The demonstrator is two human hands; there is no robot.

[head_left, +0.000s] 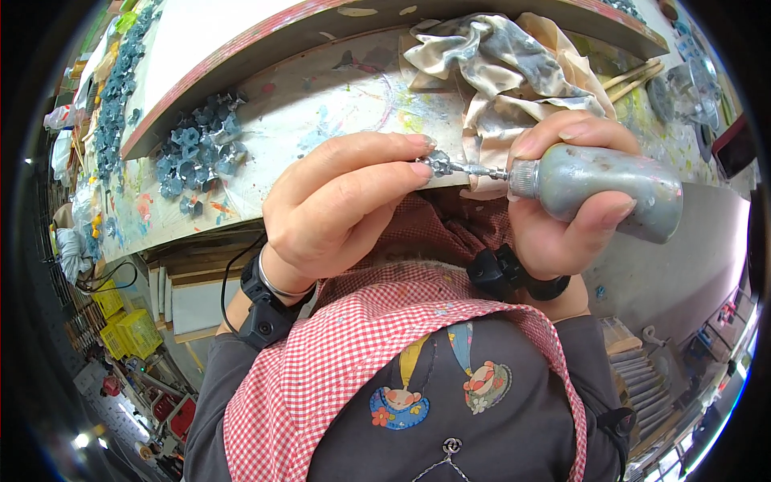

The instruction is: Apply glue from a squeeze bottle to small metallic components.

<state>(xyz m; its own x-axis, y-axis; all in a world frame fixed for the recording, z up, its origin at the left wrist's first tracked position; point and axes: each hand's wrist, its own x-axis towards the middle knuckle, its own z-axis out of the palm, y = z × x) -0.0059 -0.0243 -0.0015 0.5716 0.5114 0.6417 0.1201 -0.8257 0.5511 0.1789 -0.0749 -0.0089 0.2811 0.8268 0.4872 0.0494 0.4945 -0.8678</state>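
My right hand [574,197] is wrapped around a grey plastic squeeze bottle [610,189], tipped on its side. A narrow metal nozzle [486,171] runs from its ribbed collar toward the left. Between the fingertips of my left hand [341,197] is a small silvery piece [438,163], and the nozzle's tip meets it or comes very near; the exact contact is too small to tell. A pile of small blue-grey flower-shaped pieces [197,149] with silvery parts lies on the paint-stained table [321,100], left of my left hand.
A raised board with a reddish edge [233,56] crosses the far side of the table. Behind the bottle lies a crumpled, stained cloth [514,68], with wooden sticks [634,80] beside it. More blue-grey pieces [120,96] line the far left. Yellow crates [132,333] stand below at left.
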